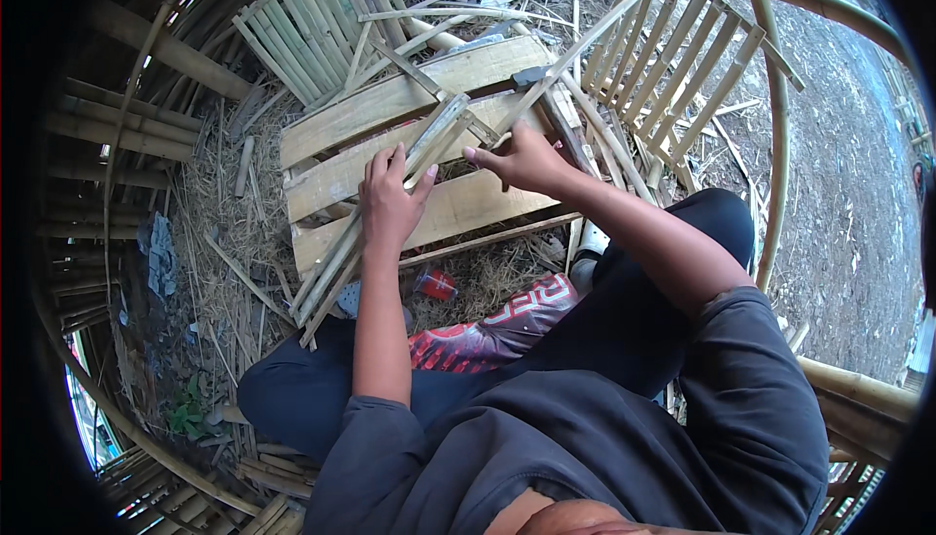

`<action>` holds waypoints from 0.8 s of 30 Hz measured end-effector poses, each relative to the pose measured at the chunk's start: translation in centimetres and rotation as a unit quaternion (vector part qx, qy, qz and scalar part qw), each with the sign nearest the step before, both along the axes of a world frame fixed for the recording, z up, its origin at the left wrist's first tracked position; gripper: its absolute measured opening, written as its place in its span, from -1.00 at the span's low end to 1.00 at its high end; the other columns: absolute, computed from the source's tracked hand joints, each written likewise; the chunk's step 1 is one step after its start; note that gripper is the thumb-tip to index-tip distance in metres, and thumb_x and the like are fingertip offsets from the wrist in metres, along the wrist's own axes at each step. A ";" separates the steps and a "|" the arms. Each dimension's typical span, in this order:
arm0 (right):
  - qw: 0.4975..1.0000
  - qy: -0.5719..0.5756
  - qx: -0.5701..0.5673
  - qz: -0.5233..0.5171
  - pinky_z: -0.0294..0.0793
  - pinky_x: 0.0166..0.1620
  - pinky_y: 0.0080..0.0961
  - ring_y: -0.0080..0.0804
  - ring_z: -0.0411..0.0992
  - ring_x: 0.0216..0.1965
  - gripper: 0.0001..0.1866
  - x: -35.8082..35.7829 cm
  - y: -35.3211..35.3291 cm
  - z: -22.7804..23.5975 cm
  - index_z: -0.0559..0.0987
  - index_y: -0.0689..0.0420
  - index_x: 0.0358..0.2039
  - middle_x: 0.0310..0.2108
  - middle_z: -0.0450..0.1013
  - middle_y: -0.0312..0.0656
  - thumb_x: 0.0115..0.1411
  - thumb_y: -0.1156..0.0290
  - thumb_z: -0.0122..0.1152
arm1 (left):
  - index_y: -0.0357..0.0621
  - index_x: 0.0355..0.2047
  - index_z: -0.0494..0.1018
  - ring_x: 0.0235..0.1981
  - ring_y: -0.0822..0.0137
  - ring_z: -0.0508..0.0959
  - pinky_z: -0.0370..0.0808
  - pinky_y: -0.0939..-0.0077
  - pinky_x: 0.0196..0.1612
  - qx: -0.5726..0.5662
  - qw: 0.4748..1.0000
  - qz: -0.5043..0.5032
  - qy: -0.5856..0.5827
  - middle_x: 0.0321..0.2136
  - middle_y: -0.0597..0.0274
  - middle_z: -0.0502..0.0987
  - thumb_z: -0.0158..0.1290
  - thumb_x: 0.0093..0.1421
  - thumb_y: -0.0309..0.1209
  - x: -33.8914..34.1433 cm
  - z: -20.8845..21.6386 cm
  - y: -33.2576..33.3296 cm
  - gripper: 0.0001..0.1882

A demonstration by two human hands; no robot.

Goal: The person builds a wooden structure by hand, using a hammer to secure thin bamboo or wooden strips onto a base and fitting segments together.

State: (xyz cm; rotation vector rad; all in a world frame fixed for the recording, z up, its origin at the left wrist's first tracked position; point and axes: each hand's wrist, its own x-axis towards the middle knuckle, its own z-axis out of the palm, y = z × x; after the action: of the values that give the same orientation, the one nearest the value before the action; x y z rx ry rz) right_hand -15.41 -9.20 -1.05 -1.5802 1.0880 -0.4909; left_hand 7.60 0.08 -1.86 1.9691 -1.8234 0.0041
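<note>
My left hand [388, 201] is closed around several split bamboo strips [336, 267], which slant from near my left knee up across a low slatted wooden platform [429, 228]. To its right, my right hand [526, 159] pinches a bamboo strip [485, 129] where several pieces cross. Its fingertips partly hide the held part, and a small dark end shows below them. A long pale bamboo slat [585, 38] runs from beside this hand to the upper right. Just beyond the right hand lies a hammer [532, 77] with a dark head.
Slatted bamboo panels stand at the far left [312, 23] and far right [678, 57]. Loose strips and shavings [249, 233] litter the ground. A red packet [436, 284] lies near my crossed legs. A curved bamboo pole [777, 145] rises at the right.
</note>
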 end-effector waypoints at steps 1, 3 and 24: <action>0.998 -0.058 -0.011 0.002 0.61 -0.37 -0.29 -0.17 0.62 -0.42 -0.24 0.2 -0.5 -0.8 0.46 0.40 0.01 -0.33 0.61 0.02 0.18 -0.08 0.47 | -0.43 0.19 0.46 0.12 -0.14 0.48 0.44 0.07 0.18 0.000 1.000 -0.001 0.010 0.06 -0.18 0.50 0.21 0.28 0.00 0.1 0.0 0.0 -0.27; 0.997 -0.021 -0.077 -0.017 0.60 -0.27 -0.21 -0.04 0.62 -0.33 -0.30 0.4 -0.9 -2.8 0.43 0.38 -0.01 -0.29 0.59 0.10 0.19 -0.01 0.47 | -0.44 0.18 0.47 0.11 -0.15 0.49 0.44 0.07 0.18 -0.010 1.000 -0.010 0.013 0.05 -0.18 0.50 0.21 0.28 0.00 0.1 -0.2 -0.2 -0.28; 0.871 0.173 -0.412 0.203 0.54 0.10 -0.13 0.01 0.39 0.12 -0.56 -2.1 -4.7 -0.7 0.47 0.24 -0.04 -0.04 0.43 -0.04 0.08 0.45 0.39 | -0.20 0.15 0.51 0.10 0.02 0.52 0.43 0.06 0.13 -0.116 0.992 -0.043 0.005 0.07 0.02 0.50 0.32 0.15 -0.08 -0.9 1.7 0.1 -0.35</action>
State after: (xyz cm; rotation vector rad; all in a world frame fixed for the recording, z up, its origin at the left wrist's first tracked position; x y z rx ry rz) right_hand -17.46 -13.86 -1.74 -2.6672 0.7799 -0.4074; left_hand 6.69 0.19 -0.17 1.7259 -1.8113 0.1718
